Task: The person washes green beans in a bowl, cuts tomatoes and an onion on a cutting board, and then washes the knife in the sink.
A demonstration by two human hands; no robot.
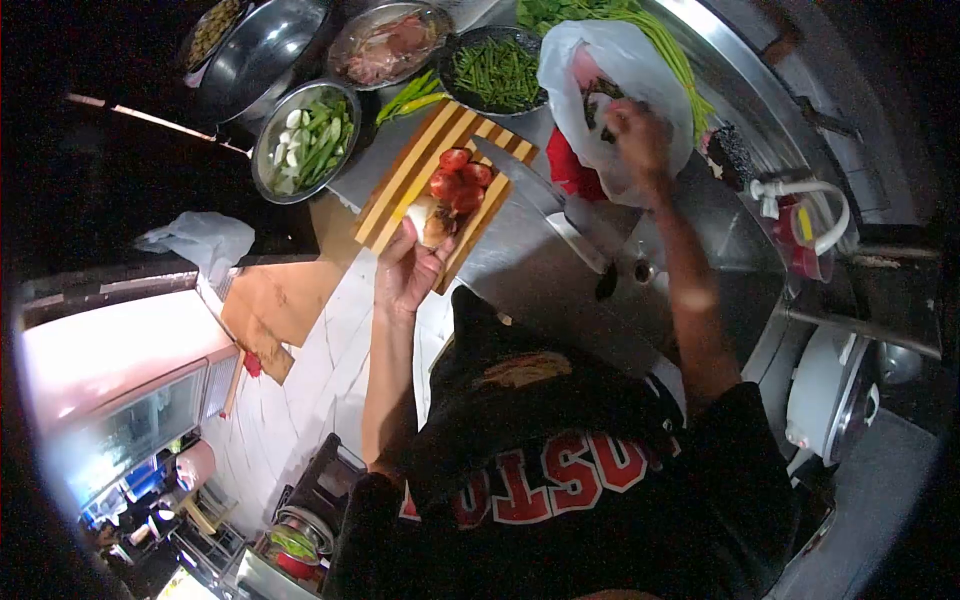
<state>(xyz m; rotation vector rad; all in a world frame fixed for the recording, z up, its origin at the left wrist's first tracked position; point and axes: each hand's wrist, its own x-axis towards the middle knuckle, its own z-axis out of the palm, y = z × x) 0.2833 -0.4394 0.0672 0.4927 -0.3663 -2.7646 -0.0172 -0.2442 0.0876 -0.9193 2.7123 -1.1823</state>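
My left hand (410, 272) has its fingers wrapped around a partly peeled onion (432, 222) at the lower part of a striped cutting board (398, 190). Red tomato pieces (460, 182) lie on the board just beyond the onion. A large knife (535, 186) rests with its blade over the board's right edge and its handle towards the sink. My right hand (638, 140) is over the opening of a whitish plastic bag (570, 65) with dark scraps inside. Its fingers look bent; whether they hold anything is too unclear to tell.
Bowls of cut green vegetables (325, 135), raw meat (390, 50) and chopped green beans (495, 75) stand behind the board. Long green peppers (412, 100) lie between them. Leafy greens (665, 45) are behind the bag. A white faucet (825, 215) is at the right.
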